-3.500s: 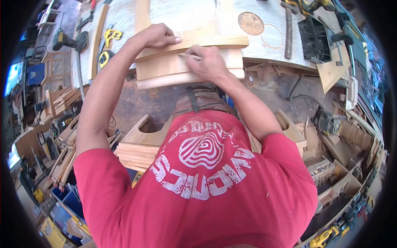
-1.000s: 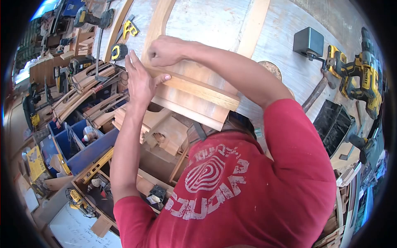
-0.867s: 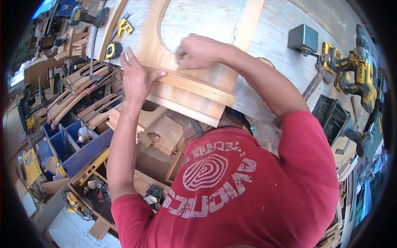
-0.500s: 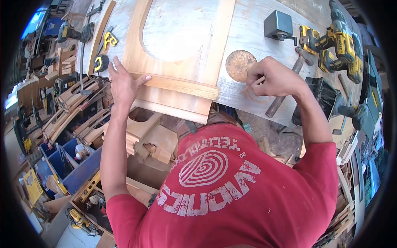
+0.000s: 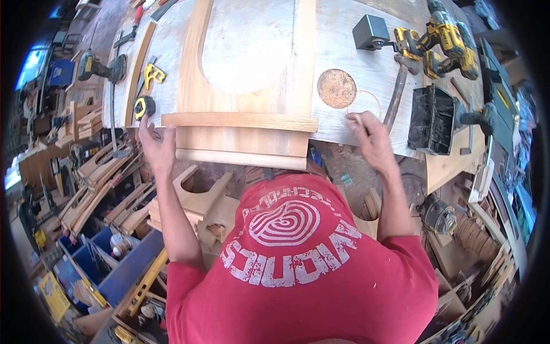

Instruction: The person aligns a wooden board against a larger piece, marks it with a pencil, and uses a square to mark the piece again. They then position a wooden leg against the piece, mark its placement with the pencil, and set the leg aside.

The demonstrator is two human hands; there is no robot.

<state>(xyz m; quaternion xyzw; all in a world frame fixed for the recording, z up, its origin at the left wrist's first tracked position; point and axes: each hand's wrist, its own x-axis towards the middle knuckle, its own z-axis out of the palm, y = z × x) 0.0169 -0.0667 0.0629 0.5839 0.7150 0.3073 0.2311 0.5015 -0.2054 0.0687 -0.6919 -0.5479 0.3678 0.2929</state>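
A wooden strip (image 5: 240, 120) lies across a flat wooden panel (image 5: 243, 140) with a large rounded cut-out. My left hand (image 5: 157, 150) is at the strip's left end, fingers apart and holding nothing; its fingertips are just below a yellow-and-black tape measure (image 5: 144, 107). Over the table's front edge, right of the panel, my right hand (image 5: 372, 140) pinches what looks like a thin, light-coloured stick (image 5: 351, 118), mostly hidden by the fingers. Just beyond it are a round brown patch (image 5: 337, 89) and a thin tan arc (image 5: 375, 101) on the tabletop.
To the right lie a hammer (image 5: 398, 92), a grey crank-handled box (image 5: 370, 32), yellow drills (image 5: 447, 37) and a black open box (image 5: 431, 120). A yellow square (image 5: 153, 75) and a long wood strip (image 5: 140, 71) are at left. Lumber and blue bins (image 5: 123, 261) crowd the floor.
My left hand has come off the wooden strip, which now lies straighter across the panel. My right hand has drawn back toward me from beside the round patch, uncovering the thin arc.
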